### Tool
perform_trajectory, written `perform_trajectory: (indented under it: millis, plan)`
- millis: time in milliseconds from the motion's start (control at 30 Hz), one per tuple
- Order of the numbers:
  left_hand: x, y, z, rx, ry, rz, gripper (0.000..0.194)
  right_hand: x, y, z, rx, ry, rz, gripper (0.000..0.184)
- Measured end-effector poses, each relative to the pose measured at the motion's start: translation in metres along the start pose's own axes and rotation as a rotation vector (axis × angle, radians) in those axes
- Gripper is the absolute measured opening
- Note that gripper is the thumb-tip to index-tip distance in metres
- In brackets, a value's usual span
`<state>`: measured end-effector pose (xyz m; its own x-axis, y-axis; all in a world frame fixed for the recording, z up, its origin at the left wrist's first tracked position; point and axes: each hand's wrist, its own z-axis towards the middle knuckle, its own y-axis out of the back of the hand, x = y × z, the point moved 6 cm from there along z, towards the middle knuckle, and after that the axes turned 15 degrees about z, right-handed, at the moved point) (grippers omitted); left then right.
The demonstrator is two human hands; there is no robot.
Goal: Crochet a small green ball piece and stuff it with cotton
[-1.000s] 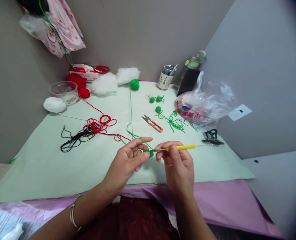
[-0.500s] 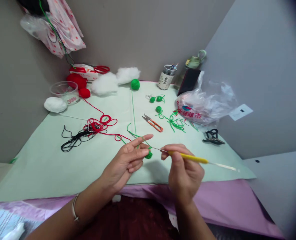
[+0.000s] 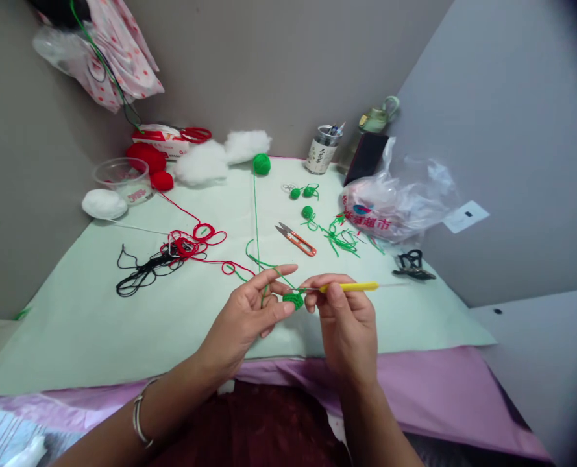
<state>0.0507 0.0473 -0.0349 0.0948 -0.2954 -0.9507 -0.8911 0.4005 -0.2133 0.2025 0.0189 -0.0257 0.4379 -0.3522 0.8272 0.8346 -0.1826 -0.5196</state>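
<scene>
My left hand point(image 3: 249, 311) pinches a small green crochet piece point(image 3: 294, 300) between thumb and fingers, its index finger stretched out with green yarn over it. That strand runs back to a green yarn ball point(image 3: 261, 164) at the rear of the table. In my right hand point(image 3: 349, 318) is a crochet hook with a yellow handle point(image 3: 354, 287), held like a pen. Its metal shaft points left and meets the yarn just above the crochet piece. Whether the tip sits inside a stitch is too small to tell.
Orange thread snips point(image 3: 298, 240) lie beyond my hands. Green yarn scraps point(image 3: 341, 240), a plastic bag point(image 3: 390, 201) and a black hair clip point(image 3: 415, 264) are on the right. Tangled red yarn point(image 3: 195, 240) and black yarn point(image 3: 145, 272) lie left; white stuffing point(image 3: 203, 163) sits behind.
My right hand has moved left, close to my left fingers, and the hook has turned nearly level. The crochet piece has tilted and shows more of its surface.
</scene>
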Motion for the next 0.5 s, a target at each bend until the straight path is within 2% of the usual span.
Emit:
perform_trajectory:
  millis: [200, 400, 500]
  plan:
    - [-0.001, 0.001, -0.001, -0.014, -0.024, -0.031, 0.045, 0.002, -0.004, 0.000, 0.052, 0.002, 0.049, 0.019]
    - [0.000, 0.001, -0.001, -0.029, -0.028, 0.007, 0.047, 0.015, -0.008, -0.012, 0.064, 0.216, -0.254, 0.020]
    - [-0.002, 0.002, -0.002, -0.043, -0.042, -0.022, 0.044, 0.011, -0.006, -0.012, 0.079, 0.155, -0.161, 0.020]
